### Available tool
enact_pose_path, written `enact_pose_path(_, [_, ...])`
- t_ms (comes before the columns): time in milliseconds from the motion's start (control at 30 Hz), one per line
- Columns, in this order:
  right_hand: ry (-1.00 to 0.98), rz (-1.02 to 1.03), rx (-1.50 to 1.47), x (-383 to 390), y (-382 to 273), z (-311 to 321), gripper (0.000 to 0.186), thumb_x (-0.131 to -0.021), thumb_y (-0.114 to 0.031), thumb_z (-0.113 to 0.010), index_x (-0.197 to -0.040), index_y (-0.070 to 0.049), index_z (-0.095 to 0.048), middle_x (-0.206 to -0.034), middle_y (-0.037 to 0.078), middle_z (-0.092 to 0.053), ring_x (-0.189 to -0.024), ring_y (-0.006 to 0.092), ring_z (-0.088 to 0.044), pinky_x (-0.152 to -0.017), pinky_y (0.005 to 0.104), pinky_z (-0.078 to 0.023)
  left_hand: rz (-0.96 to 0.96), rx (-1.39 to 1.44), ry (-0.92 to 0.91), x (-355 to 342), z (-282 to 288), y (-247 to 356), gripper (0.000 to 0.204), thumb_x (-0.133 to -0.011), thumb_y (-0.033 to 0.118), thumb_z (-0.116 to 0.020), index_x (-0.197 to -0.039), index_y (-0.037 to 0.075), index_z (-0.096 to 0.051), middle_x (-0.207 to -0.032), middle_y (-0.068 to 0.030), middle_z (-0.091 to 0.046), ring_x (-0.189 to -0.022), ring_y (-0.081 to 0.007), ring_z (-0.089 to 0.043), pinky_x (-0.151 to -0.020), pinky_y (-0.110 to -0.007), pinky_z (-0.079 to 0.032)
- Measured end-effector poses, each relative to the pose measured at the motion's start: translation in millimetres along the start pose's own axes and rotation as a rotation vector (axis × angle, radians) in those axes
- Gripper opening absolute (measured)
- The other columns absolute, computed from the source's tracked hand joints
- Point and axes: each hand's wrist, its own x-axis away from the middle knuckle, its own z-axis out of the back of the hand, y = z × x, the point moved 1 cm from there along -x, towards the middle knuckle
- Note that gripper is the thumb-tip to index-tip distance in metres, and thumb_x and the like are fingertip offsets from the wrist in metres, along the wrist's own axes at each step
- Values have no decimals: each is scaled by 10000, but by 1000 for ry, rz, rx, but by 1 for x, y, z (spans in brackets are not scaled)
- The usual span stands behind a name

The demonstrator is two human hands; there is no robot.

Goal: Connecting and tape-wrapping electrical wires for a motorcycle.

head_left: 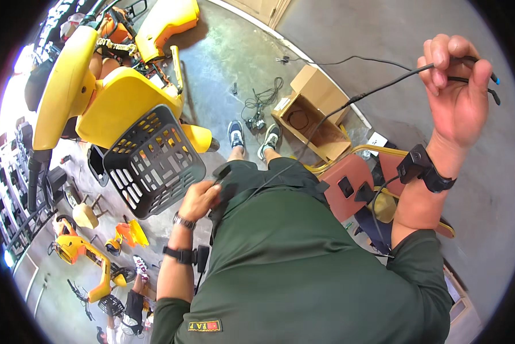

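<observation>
Raised high on the right, my right hand [457, 86] is closed on a thin black cable [383, 86]. Two cable ends stick out past its fingers, one with a blue tip [496, 81]. From that hand the cable slants down and left, with a thicker joint midway, and crosses in front of my shorts. My left hand [200, 200] is at my waist, fingers bent round a small dark piece [222, 172] whose kind I cannot make out. Just beyond it stands the black basket [154, 163] of a yellow scooter [117, 109].
An open cardboard box [314, 123] stands on the floor past my feet, beside a tangle of black cables [260, 103]. To my right is a pink chair [343, 178] with phones on it. Lower left, another person [132, 312] is near a yellow bike [100, 264].
</observation>
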Motion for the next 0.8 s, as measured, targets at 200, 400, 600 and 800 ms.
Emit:
enact_pose_path(200, [-186,-20,48,-12,30,-56,485,-984,-492,-378,-1103,-54,-549,-734,35,-536,-622,100,-380,-564,236,-314,-19,-149,36,-84,-35,-44,324,-853,217,-601,-1064,-28,-632,-807,-130,-659,-756,-217,-631,-684,-323,-489])
enact_pose_path(400, [-297,-27,203,-17,33,-86,455,-991,-488,-358,-935,-65,-516,-682,70,-582,-545,103,-461,-515,217,-332,91,-117,92,-112,-53,-45,475,-810,243,-653,-1213,5,-572,-1047,-222,-658,-1000,-337,-630,-875,-378,-476])
enact_pose_path(600, [-485,-542,-58,22,91,-143,217,-956,-223,-533,-866,-31,-578,-821,100,-614,-695,215,-556,-697,320,-449,-170,-102,191,-102,-47,-17,575,-784,240,-707,-1284,34,-509,-1118,-173,-645,-968,-290,-635,-876,-382,-481])
enact_pose_path(800, [-603,-193,371,69,156,-170,175,-914,-195,-597,-857,-50,-518,-753,109,-564,-709,348,-555,-643,408,-433,-740,-201,285,-63,-40,59,571,-767,147,-710,-1290,75,-494,-1294,-147,-536,-1168,-337,-518,-1015,-404,-394])
